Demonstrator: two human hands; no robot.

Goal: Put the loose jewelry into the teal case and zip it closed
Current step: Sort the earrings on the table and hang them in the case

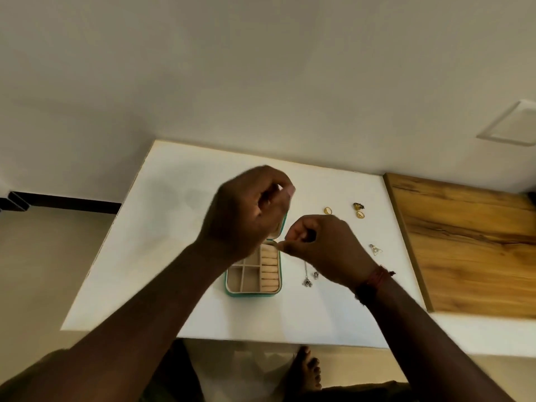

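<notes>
Although a bare foot (307, 369) shows on the floor below the near edge of the white table (162, 256), everything that matters lies higher up, starting with the teal case (253, 285), which sits open near the middle of the table with its long axis running away from the person, empty square compartments on its left and a column of ring rolls on its right. Just to the right of the case a silver pendant chain (306, 278) lies on the table, its length also running near to far, partly hidden under the right hand (322, 248). That hand, with a red thread band at the wrist, has its fingers (282, 247) curled and pinched together at the case's far right corner; whether they pinch anything I cannot tell. The left hand (246, 210) hovers over the raised lid (282, 227), fingers curled shut (motion blur hides what, if anything, they grip). A silver earring (375, 250) lies farther right, and beyond the hands rest a gold ring (328, 210) and a pair of gold pieces (359, 210). All the loose jewelry lies to the right of the case, so the right hand is the nearer one, and the chain is probably the closest pick. A wooden board (470, 242) borders the table on the right.
</notes>
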